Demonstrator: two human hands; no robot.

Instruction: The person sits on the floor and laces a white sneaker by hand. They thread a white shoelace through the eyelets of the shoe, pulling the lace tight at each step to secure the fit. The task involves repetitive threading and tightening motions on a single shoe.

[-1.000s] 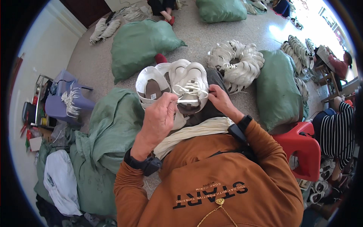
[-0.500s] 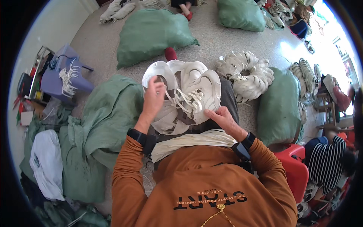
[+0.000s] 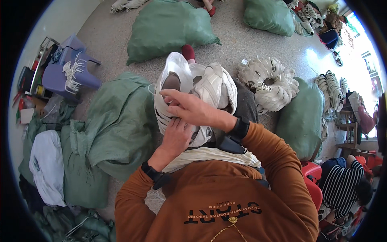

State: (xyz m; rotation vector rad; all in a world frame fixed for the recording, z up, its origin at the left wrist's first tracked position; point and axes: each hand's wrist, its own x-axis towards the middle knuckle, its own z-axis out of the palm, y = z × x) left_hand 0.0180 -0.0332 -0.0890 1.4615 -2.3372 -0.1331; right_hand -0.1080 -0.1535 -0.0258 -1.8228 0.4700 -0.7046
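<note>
Just beyond the cream lace bundle [image 3: 201, 156], an open white upper [image 3: 177, 66] was held, with another upper [image 3: 219, 84] beside it. A loose lace loop [image 3: 151, 88] was left standing out at its side, so the lace was judged not fully drawn in; the rest was hidden by the hands. The fingers of the left hand [image 3: 176, 136] were laid on the upper; those of the right hand [image 3: 191, 108] were half curled above, any lace grasp being impossible to tell
</note>
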